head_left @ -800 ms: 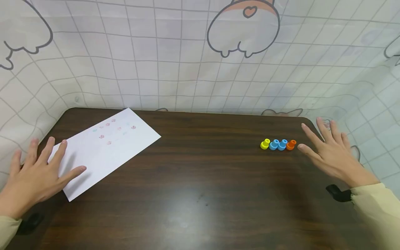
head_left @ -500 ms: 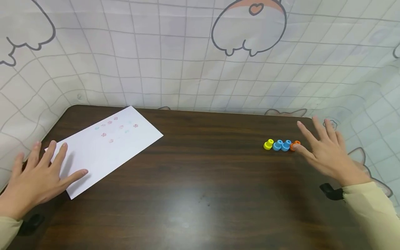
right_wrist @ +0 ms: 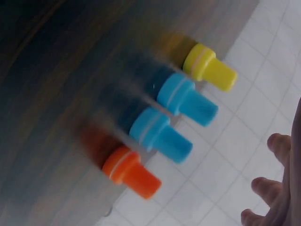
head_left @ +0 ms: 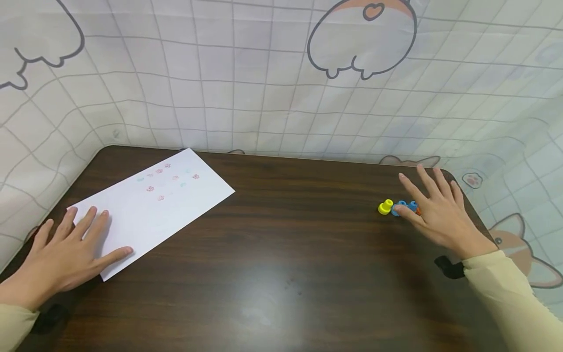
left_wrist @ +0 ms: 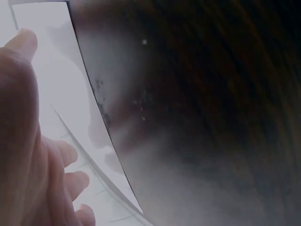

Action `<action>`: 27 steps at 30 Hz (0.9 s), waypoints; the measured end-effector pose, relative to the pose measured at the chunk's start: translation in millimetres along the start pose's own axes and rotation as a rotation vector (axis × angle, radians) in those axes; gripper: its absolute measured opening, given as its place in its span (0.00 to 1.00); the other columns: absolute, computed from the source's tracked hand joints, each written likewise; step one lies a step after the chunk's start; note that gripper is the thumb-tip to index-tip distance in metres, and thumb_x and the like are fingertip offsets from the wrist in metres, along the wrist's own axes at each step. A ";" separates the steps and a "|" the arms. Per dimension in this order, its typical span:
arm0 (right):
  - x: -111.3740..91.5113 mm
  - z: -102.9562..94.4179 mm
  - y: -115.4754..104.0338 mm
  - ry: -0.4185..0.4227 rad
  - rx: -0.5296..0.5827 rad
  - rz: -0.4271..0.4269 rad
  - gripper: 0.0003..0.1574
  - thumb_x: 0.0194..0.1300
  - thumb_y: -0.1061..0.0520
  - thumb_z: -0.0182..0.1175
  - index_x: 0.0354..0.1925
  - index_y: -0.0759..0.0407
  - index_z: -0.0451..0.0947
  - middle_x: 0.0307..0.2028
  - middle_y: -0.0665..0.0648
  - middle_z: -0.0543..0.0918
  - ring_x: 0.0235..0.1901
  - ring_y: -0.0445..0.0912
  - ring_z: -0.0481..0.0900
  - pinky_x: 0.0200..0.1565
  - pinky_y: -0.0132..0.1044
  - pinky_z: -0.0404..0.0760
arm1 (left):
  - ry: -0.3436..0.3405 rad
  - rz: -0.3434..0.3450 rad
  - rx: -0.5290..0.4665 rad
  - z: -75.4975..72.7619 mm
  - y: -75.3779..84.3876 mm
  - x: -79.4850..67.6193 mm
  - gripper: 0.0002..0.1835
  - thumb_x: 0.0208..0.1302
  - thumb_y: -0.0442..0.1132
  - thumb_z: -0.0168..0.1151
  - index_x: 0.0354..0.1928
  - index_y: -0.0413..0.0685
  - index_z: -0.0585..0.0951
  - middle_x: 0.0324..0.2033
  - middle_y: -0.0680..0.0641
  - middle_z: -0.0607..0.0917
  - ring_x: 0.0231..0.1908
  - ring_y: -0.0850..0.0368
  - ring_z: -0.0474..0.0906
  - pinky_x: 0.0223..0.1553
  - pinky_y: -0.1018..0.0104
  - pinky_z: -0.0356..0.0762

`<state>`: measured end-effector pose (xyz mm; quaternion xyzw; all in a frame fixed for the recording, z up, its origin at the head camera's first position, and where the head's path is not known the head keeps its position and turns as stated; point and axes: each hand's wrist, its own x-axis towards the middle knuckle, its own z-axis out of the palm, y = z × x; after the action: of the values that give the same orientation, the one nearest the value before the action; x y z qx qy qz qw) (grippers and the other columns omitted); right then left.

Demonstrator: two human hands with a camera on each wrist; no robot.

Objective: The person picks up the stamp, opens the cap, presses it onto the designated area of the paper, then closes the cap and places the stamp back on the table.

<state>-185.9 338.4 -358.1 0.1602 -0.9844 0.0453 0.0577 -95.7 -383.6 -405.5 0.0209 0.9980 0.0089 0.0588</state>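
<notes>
A white sheet of paper (head_left: 154, 210) with several small red and teal paw prints lies slanted on the table's left side. My left hand (head_left: 66, 256) is over its near left corner, fingers spread; whether they touch it I cannot tell. On the right, a row of small toy stamps stands on the table: a yellow stamp (right_wrist: 211, 68), two blue stamps (right_wrist: 188, 99) and an orange stamp (right_wrist: 131, 172). Above them hovers my right hand (head_left: 444, 220), fingers apart and holding nothing. In the head view its thumb and palm partly cover the blue and orange stamps.
The dark wooden table (head_left: 264, 234) has rounded far corners. A white grid-patterned cloth (head_left: 246, 88) with cartoon animals hangs behind it and along both sides. Black wrist straps (head_left: 449, 267) sit below the sleeves.
My right hand has moved left from beside the orange stamp to over the row of stamps. The left hand stays near the paper's corner, with only a slight shift. The head view has turned slightly.
</notes>
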 end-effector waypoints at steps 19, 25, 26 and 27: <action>6.4 20.6 -9.4 0.065 0.068 -0.045 0.46 0.68 0.36 0.66 0.73 0.58 0.69 0.62 0.72 0.82 0.82 0.65 0.48 0.64 0.81 0.58 | -0.095 0.045 -0.024 -0.8 15.6 2.2 0.61 0.67 0.79 0.46 0.80 0.33 0.50 0.77 0.24 0.54 0.77 0.23 0.48 0.71 0.23 0.40; 5.9 24.4 -8.6 0.086 0.058 -0.076 0.35 0.68 0.44 0.69 0.66 0.60 0.78 0.54 0.71 0.87 0.80 0.65 0.54 0.63 0.80 0.60 | -0.113 0.063 -0.059 -1.2 18.0 5.6 0.59 0.70 0.76 0.47 0.80 0.30 0.49 0.77 0.21 0.52 0.75 0.20 0.52 0.69 0.23 0.44; 5.9 25.1 -8.4 0.089 0.056 -0.081 0.33 0.67 0.46 0.69 0.64 0.60 0.79 0.53 0.70 0.88 0.80 0.65 0.55 0.63 0.79 0.61 | -0.114 0.066 -0.062 -1.3 18.3 5.9 0.59 0.70 0.75 0.47 0.80 0.30 0.49 0.77 0.21 0.52 0.75 0.20 0.51 0.69 0.23 0.45; 5.9 25.7 -8.3 0.090 0.055 -0.087 0.31 0.67 0.48 0.69 0.63 0.60 0.80 0.52 0.69 0.88 0.80 0.65 0.56 0.63 0.79 0.61 | -0.113 0.068 -0.063 -1.4 18.7 6.3 0.59 0.70 0.75 0.47 0.80 0.29 0.49 0.77 0.20 0.51 0.75 0.19 0.51 0.69 0.23 0.46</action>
<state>-191.3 326.0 -382.2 0.2021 -0.9713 0.0769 0.0996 -101.3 -364.7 -404.5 0.0534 0.9910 0.0412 0.1155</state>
